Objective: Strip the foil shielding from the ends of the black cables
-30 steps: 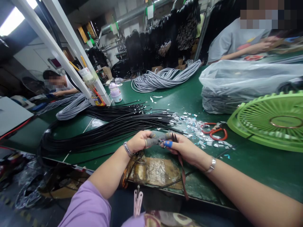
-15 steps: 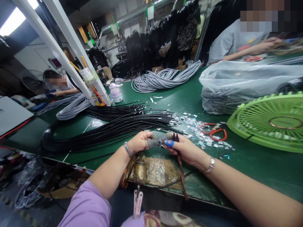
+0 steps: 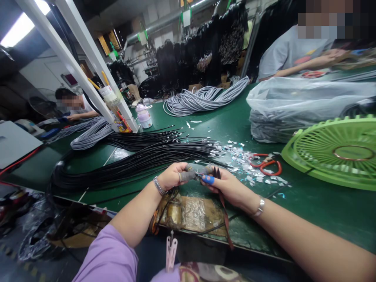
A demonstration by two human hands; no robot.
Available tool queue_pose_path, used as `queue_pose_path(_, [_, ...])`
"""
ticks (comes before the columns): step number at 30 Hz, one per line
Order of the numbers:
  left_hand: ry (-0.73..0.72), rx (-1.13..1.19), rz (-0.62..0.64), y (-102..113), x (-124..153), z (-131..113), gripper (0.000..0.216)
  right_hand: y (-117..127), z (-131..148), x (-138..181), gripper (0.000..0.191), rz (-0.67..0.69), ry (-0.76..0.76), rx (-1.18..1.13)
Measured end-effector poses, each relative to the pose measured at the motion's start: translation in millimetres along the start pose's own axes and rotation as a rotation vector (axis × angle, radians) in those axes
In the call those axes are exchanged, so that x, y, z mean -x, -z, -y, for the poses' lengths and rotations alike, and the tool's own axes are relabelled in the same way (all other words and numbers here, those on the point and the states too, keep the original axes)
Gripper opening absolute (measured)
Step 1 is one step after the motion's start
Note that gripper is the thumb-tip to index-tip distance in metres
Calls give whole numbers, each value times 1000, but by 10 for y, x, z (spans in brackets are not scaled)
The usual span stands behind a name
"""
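Note:
Over the bench's front edge my left hand point(image 3: 175, 175), its fingers wrapped in grey covers, is closed in a pinch on a black cable's end. Thin fanned-out wires point(image 3: 197, 173) show at its fingertips. Close against it, my right hand point(image 3: 225, 182), with a blue wrap point(image 3: 208, 179) on the thumb, pinches at the same wires. A dark tool with two pointed tips point(image 3: 216, 172) sticks up from the right hand, and a reddish-brown strip point(image 3: 226, 223) hangs below; the tool's kind is unclear. Under the hands lies a tape-covered board point(image 3: 199, 213).
Black cables point(image 3: 141, 158) lie left of the hands. White and blue scraps point(image 3: 237, 156), red-handled scissors point(image 3: 270, 166) and a green fan point(image 3: 331, 152) are to the right. Behind are a plastic bag point(image 3: 293, 109), grey cables point(image 3: 202, 100) and a bottle point(image 3: 143, 116). Two people sit across the bench.
My right thumb has shifted slightly left and down at the wires, and the wires have turned a little. Both hands stay closed in nearly the same place.

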State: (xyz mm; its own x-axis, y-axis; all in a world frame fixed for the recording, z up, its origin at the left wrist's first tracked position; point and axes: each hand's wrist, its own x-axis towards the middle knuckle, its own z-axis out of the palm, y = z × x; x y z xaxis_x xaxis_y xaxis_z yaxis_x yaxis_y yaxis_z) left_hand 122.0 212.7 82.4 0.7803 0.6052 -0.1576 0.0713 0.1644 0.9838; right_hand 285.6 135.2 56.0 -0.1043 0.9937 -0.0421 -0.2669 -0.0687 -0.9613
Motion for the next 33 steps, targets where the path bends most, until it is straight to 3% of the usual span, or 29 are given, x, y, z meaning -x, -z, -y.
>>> queue_pose_path(10, [-8,-45,51,8,0,12,54,-3,21,-2,32,-12,-89,-127])
queue_pose_path(15, [31,-150,69,-12,26,-7,57,32,26,-14,21,106,-271,-164])
queue_pose_path(19, [41,-160,67,18,27,24,58,30,-7,5,19,178,-357,-10])
queue_pose_path(26, [22,-54,-5,68,-9,65,57,4,14,-7,31,-40,90,192])
queue_pose_path(33, [53,-64,-11,88,-20,81,56,36,29,1,35,-188,245,405])
